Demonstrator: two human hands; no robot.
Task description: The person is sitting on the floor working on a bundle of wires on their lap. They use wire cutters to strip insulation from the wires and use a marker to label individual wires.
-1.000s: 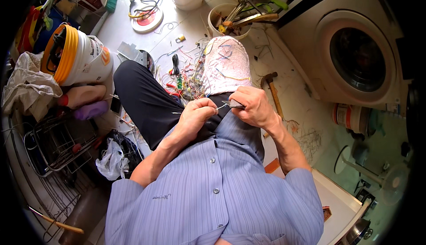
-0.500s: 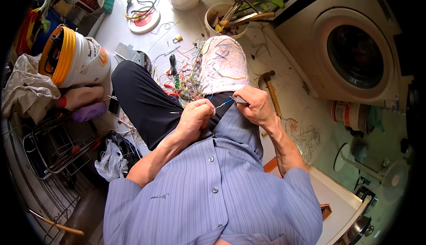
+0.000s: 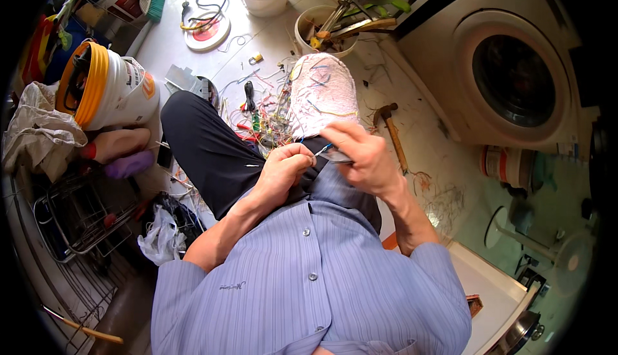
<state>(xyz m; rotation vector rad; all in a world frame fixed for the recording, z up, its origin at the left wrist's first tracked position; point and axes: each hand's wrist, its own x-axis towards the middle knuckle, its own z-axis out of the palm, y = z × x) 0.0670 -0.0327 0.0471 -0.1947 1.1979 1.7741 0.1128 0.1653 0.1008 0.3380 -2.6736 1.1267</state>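
Note:
Above my lap, my left hand is closed in a pinch on a thin wire, which has a blue stretch and a pale stretch. Beside it, my right hand is closed around a flat grey metal blade; its handle is hidden in my palm. The blade lies against or very close to the wire; motion blur hides the exact contact. A pink towel with several wire scraps on it covers my right knee. Between my legs lies a tangle of coloured wires.
A hammer lies right of the towel. Ahead stand a tool bucket and a white bucket. A white and orange bucket is at left, a washing machine at right. A black plug cable lies among the wires.
My right hand has shifted slightly, its fingers lifting and blurring, and the blade has come closer to my left hand. Less of the wire's blue stretch shows. My left hand has hardly moved.

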